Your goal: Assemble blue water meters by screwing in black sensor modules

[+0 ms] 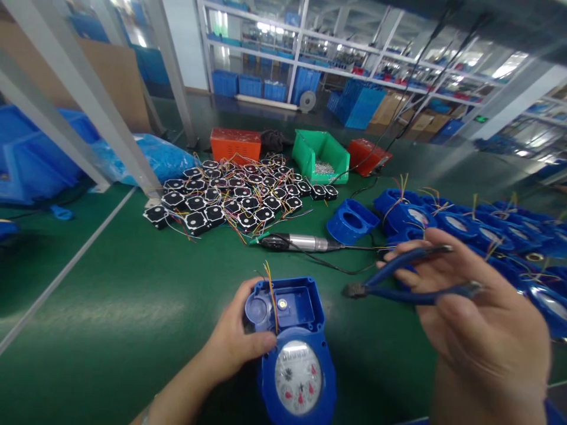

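My left hand (237, 336) grips the left side of a blue water meter (328, 366), its thumb lying near the wires. A round dial (299, 381) with red pointers faces up at the near end. The far end is an open box-shaped compartment (301, 304), from which thin yellow and red wires (271, 295) stick up. To the right and above the bench, my right hand (482, 319) holds blue-handled cutting pliers (401, 280). Their handles are spread and the jaw tip points left, apart from the meter.
An electric screwdriver (305, 242) with a cable lies beyond the meter, beside a blue housing (352, 221). Several black wired modules (212, 215) cover the bench's far left. A green bin (321, 154) holds small metal parts. Several blue meters (458, 224) stand at the right.
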### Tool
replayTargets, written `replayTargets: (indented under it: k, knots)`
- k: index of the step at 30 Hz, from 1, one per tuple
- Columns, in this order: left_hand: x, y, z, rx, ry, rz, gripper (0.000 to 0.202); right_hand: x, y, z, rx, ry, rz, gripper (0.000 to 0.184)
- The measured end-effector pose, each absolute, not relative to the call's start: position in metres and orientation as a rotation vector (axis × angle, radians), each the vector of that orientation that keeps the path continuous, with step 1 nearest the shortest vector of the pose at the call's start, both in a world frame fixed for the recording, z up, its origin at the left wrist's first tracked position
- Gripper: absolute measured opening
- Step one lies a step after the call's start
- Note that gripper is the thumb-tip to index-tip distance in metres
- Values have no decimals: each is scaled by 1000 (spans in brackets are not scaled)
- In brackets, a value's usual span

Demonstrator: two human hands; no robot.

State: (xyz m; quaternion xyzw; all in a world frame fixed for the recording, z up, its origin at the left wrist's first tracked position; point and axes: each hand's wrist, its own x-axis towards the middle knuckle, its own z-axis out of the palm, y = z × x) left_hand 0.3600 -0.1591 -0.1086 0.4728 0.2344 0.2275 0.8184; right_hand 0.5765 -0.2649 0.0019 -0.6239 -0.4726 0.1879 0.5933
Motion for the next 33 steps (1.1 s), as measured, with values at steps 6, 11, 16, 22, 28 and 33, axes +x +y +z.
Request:
replayTargets:
  k: [6,11,16,22,28,33]
  knots:
    - [361,-159,-107,987,478,498,75,546,-236,-13,-1119,-1316,914,51]
    - [362,-157,-103,937,454,498,72,543,-222,-37,-1068,-1279,1020,50]
    - [363,-158,-103,913,450,504,70,541,-221,-40,-1064,-1264,1050,50]
    - [362,-156,-107,960,473,503,72,541,-220,-44,-1082,-1260,1037,51]
    - [362,-157,-109,992,490,518,72,537,-222,-44,-1137,-1243,977,49]
    - [361,-157,-110,997,496,521,71,538,-223,-45,-1142,-1236,943,48]
